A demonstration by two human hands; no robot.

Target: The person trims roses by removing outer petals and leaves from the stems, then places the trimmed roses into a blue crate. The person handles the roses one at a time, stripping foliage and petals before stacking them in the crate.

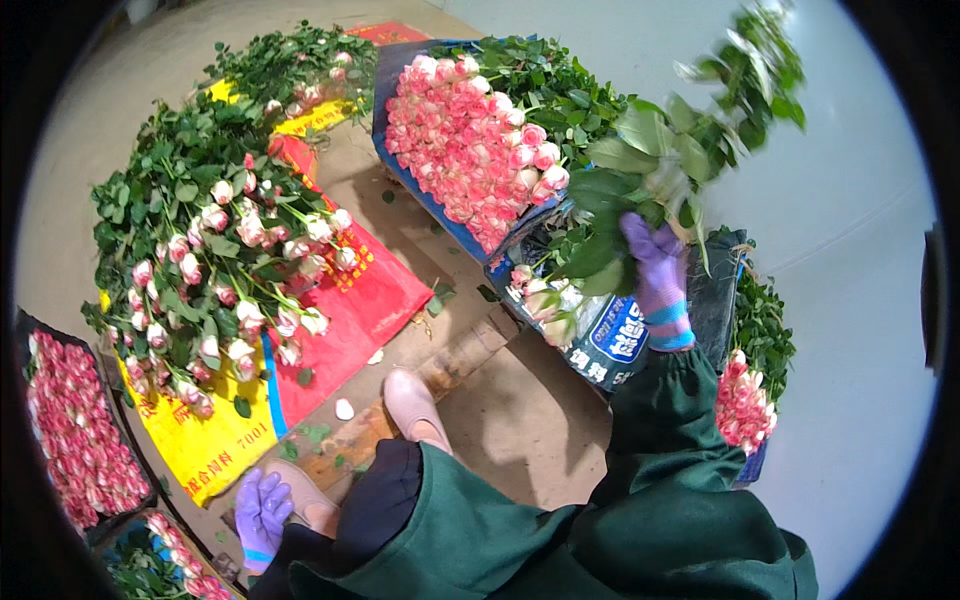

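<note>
My right hand, in a purple glove, is closed around the stems of leafy roses. Their foliage reaches up and right, blurred. Some pale pink rose heads hang down-left of this hand; leaves hide whether they belong to the held stems. Below them is a dark sack-like holder bearing writing. My left hand, gloved alike, is low by my shoe with loosely bent fingers and nothing in it. Ahead of it, a heap of white-pink roses lies on a red and yellow sack.
A blue-lined holder is packed with pink roses. More roses stand in a dark container at left, a box at lower left, and a bundle at right. A wooden plank lies by my shoes.
</note>
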